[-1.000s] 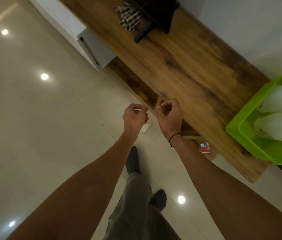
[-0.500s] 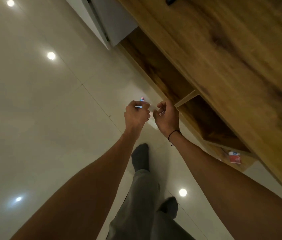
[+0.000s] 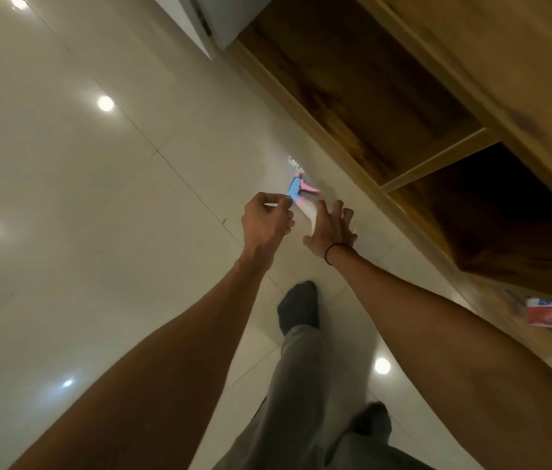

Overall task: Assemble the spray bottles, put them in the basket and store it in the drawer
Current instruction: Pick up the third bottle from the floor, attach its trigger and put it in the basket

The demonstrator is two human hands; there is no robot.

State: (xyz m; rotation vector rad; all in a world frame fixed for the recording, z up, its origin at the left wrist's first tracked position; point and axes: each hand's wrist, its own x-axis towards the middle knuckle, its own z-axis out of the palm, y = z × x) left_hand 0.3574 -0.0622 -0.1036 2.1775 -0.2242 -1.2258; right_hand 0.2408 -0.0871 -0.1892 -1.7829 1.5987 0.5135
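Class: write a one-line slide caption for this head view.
Left hand pinches a blue-pink sprayer; right hand spreads open.

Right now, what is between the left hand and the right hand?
In the head view, the whitish tube end of the spray head lies between the left hand and the right hand, over bare floor.

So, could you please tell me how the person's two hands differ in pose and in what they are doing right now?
The left hand has its fingers curled and pinches the blue-and-pink spray head; the right hand is open with fingers spread and holds nothing. The left hand touches the spray head, while the right hand reaches beside it, without a visible grip. Both hands are bare and stretched forward above the tiled floor.
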